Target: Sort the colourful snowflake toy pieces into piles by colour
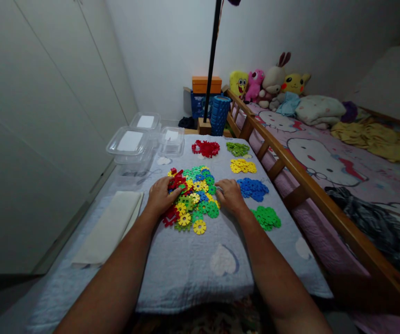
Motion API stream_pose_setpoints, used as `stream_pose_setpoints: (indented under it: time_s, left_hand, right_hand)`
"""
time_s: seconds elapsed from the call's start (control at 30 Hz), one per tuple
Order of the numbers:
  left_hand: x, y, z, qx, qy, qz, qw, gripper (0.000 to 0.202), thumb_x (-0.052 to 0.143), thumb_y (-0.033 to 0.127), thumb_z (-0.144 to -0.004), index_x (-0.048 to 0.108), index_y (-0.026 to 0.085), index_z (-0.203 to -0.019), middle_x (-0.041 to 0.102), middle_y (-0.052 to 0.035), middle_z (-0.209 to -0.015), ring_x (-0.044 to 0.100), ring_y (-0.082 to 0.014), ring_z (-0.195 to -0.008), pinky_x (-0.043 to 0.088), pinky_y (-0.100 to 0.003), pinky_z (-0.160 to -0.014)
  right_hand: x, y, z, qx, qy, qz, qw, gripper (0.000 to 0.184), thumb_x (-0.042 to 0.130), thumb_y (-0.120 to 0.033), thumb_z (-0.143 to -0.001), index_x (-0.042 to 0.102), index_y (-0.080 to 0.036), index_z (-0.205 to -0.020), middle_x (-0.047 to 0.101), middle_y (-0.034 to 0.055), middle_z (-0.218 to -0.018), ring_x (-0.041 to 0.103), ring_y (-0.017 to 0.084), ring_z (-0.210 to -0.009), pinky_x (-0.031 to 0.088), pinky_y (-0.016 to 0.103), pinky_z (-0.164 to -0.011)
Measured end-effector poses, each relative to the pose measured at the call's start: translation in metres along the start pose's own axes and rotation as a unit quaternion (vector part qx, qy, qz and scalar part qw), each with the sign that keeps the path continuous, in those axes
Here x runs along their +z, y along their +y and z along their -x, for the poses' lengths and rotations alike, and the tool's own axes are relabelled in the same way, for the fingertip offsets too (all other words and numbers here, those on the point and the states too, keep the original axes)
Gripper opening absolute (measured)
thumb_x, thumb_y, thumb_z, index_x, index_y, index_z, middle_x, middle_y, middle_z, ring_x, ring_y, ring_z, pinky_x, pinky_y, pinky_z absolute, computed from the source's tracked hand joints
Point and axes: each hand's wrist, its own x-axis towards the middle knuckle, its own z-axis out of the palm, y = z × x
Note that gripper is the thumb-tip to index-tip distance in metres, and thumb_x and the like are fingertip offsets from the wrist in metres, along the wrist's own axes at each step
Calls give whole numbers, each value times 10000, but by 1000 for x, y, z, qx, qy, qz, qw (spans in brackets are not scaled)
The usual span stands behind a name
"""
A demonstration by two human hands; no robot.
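Note:
A mixed pile of flat plastic interlocking pieces (200,186) in red, yellow, green and blue lies on the cloth-covered table. My left hand (161,195) rests at the pile's left edge, thumb apart from the fingers, over red and green pieces. At the opposite edge, my right hand (231,195) has its fingers apart and bent toward the pile, with nothing visible in them. Single-colour heaps stand beyond and to the right: red pieces (206,148), light green pieces (238,149), yellow pieces (243,166), blue pieces (253,189) and green pieces (267,218).
Clear lidded plastic boxes (129,141) with white labels stand at the back left. A folded cream cloth (107,227) lies on the left. A wooden bed rail (290,174) runs along the right side. Behind the table rise a black pole (212,60) and a blue foam roller (220,116).

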Motion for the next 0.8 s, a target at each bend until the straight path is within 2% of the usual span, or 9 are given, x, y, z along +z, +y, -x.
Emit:
stream_pose_setpoints:
  time_s: [0.13,0.37,0.63,0.8]
  left_hand:
    - [0,0,0,0,1,1,1000,495,596,554,-859,608,231,-1235,648,-117,-1303,580,-297,-1224,437,-470,-1081]
    - [0,0,-1,2,-10,-7,1000,507,585,552,-872,609,204,-1240,647,-128,-1301,585,-295,-1213,437,-456,-1074]
    - [1,-2,-2,25,18,-27,999,479,601,537,-865,629,198,-1202,633,-132,-1274,547,-306,-1236,403,-462,-1119]
    - [1,0,-2,35,23,-28,999,466,591,538,-872,632,208,-1199,623,-125,-1277,519,-314,-1253,390,-488,-1129]
  right_hand:
    - [14,-3,-4,-3,-25,17,1000,375,604,-235,-914,649,-210,-1285,662,110,-1326,506,302,-1159,367,430,-995]
    - [19,-1,-8,10,-23,3,1000,421,655,-197,-873,649,-205,-1294,675,110,-1289,528,286,-1155,385,409,-1003]
    - [11,6,-4,46,28,-71,996,255,604,-131,-840,725,-199,-1054,733,89,-1034,604,243,-993,428,367,-934]
    - [-6,21,-1,74,65,-161,982,221,569,-185,-810,729,-199,-963,730,56,-932,624,209,-873,455,342,-863]
